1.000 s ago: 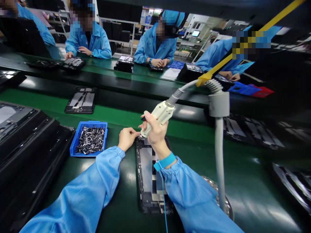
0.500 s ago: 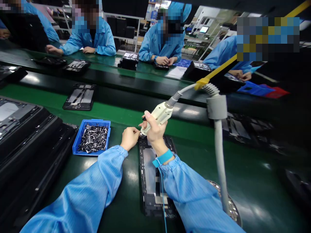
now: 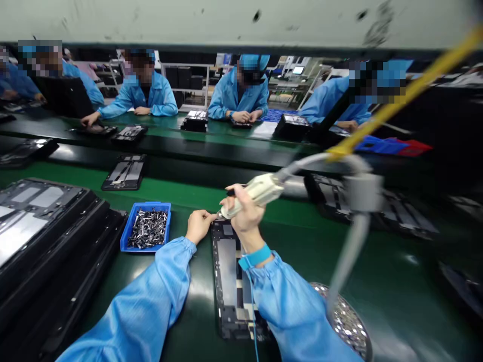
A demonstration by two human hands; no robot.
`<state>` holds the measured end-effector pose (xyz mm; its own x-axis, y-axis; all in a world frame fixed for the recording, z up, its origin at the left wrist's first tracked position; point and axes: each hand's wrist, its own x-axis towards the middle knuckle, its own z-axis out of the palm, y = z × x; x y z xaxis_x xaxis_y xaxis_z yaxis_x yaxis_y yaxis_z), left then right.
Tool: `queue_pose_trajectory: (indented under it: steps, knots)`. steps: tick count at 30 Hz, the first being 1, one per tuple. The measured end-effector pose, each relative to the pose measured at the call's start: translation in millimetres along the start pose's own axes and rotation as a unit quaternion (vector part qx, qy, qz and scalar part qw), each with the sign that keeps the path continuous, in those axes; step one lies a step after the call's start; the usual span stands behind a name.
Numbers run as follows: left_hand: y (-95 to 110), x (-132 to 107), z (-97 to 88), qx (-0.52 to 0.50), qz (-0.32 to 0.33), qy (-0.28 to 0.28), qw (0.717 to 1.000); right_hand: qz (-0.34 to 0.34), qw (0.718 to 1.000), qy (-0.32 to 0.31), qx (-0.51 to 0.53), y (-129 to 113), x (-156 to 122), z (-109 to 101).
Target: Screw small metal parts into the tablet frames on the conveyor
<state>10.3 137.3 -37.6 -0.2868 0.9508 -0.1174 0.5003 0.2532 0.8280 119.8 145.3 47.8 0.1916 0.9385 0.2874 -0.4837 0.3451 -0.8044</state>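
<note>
**Fingers gathered at the far left corner of an opened panel [image 3: 226,261]**

From where I stood, the panel lay on the bench [image 3: 198,322], its length running toward the near edge, presumably for reach. The right hand [image 3: 247,211] had its fingers wrapped round a corded tool [image 3: 262,188], slanted so its tip pointed at that corner. There the left hand's [image 3: 198,226] fingers pinched together, perhaps for steadying; whether they gripped anything, I could not tell. A blue tray [image 3: 141,250] of small parts [image 3: 147,229] stood near, apparently kept handy.

white-framed shelves [image 3: 207,83] stand behind a long green bench [image 3: 166,125].
</note>
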Motion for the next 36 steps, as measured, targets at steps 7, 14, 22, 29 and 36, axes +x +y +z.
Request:
queue_pose_trajectory:
  steps: [7, 14, 22, 29, 36]
  knots:
    - [-16.0, -104.6, -12.8, 0.124, 0.040, -0.045, 0.990, -0.092, 0.988, 0.069, 0.103, -54.3, 2.2, -15.2]
    - [-28.0, -177.1, 12.6, -0.112, -0.007, -0.034, 0.993, -0.080, 0.984, 0.099, 0.127, -77.8, 5.8, -15.7]
    - [65.8, -55.6, -29.8, -0.246, -0.041, -0.033, 0.968, -0.154, 0.978, 0.071, 0.121, -160.1, -31.8, -69.9]
    - [112.8, 86.4, -33.7, -0.119, -0.052, 0.031, 0.991, -0.158, 0.982, 0.093, -0.040, -170.4, -66.3, -144.7]
    - [47.1, 61.9, -24.3, 0.063, 0.039, 0.114, 0.991, -0.107, 0.982, 0.135, -0.072, -146.7, -85.0, -202.7]
